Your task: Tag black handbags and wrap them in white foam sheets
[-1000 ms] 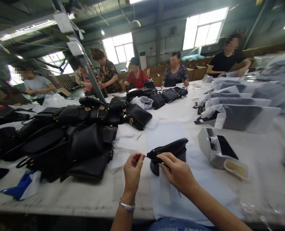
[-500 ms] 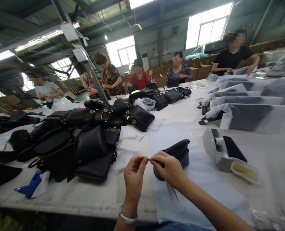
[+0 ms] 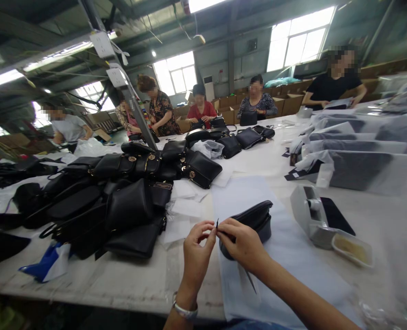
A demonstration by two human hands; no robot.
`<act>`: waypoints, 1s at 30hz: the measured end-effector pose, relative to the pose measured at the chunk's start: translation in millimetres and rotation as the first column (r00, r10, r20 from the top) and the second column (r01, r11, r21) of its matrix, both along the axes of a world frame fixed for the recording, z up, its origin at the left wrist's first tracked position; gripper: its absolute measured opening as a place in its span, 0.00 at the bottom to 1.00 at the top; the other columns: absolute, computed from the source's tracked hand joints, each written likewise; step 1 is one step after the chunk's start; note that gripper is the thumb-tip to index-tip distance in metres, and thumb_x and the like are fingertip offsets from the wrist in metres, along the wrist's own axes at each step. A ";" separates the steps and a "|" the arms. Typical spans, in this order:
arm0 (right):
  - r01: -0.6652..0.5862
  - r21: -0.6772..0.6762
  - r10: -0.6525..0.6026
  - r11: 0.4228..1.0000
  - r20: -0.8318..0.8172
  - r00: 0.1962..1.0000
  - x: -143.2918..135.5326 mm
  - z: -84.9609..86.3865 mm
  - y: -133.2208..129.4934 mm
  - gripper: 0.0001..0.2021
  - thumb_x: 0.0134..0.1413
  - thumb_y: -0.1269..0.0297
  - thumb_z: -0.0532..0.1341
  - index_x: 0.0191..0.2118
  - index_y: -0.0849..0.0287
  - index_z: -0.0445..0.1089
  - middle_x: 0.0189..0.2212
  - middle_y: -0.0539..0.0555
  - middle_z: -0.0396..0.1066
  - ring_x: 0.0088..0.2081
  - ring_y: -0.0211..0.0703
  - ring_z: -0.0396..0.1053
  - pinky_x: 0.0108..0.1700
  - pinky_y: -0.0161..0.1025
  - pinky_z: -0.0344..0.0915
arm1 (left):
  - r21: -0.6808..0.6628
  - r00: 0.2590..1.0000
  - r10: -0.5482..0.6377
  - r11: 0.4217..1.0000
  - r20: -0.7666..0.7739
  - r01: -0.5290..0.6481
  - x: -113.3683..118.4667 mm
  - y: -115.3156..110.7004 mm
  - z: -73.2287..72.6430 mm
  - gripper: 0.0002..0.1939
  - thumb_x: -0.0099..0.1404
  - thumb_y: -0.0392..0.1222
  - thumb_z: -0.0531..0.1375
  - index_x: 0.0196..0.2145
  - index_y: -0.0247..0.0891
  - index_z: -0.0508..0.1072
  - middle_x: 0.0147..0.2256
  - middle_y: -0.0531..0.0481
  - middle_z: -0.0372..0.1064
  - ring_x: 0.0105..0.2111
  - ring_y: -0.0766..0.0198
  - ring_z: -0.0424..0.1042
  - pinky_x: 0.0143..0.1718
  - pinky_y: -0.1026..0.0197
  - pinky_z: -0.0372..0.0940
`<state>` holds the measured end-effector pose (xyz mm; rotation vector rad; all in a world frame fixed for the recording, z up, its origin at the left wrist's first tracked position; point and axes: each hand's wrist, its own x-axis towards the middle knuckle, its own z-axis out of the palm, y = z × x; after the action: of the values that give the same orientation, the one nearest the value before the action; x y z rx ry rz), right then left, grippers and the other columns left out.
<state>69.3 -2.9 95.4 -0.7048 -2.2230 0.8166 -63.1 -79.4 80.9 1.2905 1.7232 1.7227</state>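
My left hand and my right hand meet fingertip to fingertip in the middle of the view. Pinched between them is a small thin black strip, its end sticking up; its exact kind is too small to make out. A black zip-top bag lies just behind and under my right hand, partly hidden by it. From below that hand a thin pointed metal blade sticks out; whether the palm holds it is hidden. White sheet paper is spread beneath the bag.
Black bags are heaped at the left, with a blue-and-white wrapper in front. To the right stand a grey holder, a dark phone-like slab, a shallow dish and wrapped bags. Several people work across the table.
The black strip now points upward between my fingertips, where before it lay nearly level. My left hand has shifted slightly right. Across the table, the person in black handles a flat grey item.
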 end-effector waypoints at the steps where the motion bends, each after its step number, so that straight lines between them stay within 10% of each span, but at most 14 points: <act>1: -0.002 -0.007 0.002 1.000 -0.001 1.000 0.3 -0.1 -0.2 0.08 0.63 0.67 0.57 0.38 0.52 0.75 0.36 0.49 0.74 0.36 0.38 0.72 0.39 0.33 0.65 | -0.002 1.000 -0.004 1.000 -0.001 0.004 -0.2 -0.2 0.4 0.06 0.64 0.43 0.62 0.35 0.39 0.77 0.42 0.46 0.73 0.44 0.59 0.73 0.40 0.62 0.71; 14: -0.008 -0.063 0.005 0.998 -0.051 0.999 2.2 2.2 -1.8 0.08 0.62 0.66 0.58 0.39 0.52 0.76 0.36 0.51 0.74 0.35 0.39 0.71 0.40 0.35 0.66 | -0.041 0.964 -0.019 0.999 0.265 0.031 -3.0 -1.4 -6.1 0.10 0.64 0.46 0.61 0.36 0.37 0.75 0.45 0.45 0.72 0.41 0.61 0.71 0.37 0.64 0.69; 21: 0.021 -0.048 -0.023 0.999 -0.046 0.999 -0.7 -1.3 -2.4 0.08 0.60 0.68 0.58 0.39 0.53 0.74 0.36 0.51 0.72 0.35 0.39 0.71 0.40 0.36 0.66 | -0.095 0.939 -0.078 0.989 0.335 0.117 -7.7 -10.1 -2.3 0.10 0.64 0.46 0.61 0.35 0.37 0.72 0.27 0.53 0.69 0.26 0.70 0.64 0.26 0.69 0.57; 30: -0.125 -0.049 0.125 0.991 -0.010 0.992 12.9 2.7 -3.8 0.18 0.54 0.76 0.55 0.48 0.54 0.71 0.48 0.55 0.71 0.49 0.43 0.71 0.51 0.38 0.68 | 0.160 0.574 -0.283 0.953 0.769 0.256 -14.7 -18.7 -8.5 0.15 0.65 0.41 0.63 0.50 0.38 0.72 0.37 0.48 0.73 0.40 0.65 0.71 0.49 0.61 0.65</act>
<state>82.2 -6.8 98.1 -0.5892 -2.2657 0.9374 -77.8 -98.1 72.4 0.5656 0.9135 1.7355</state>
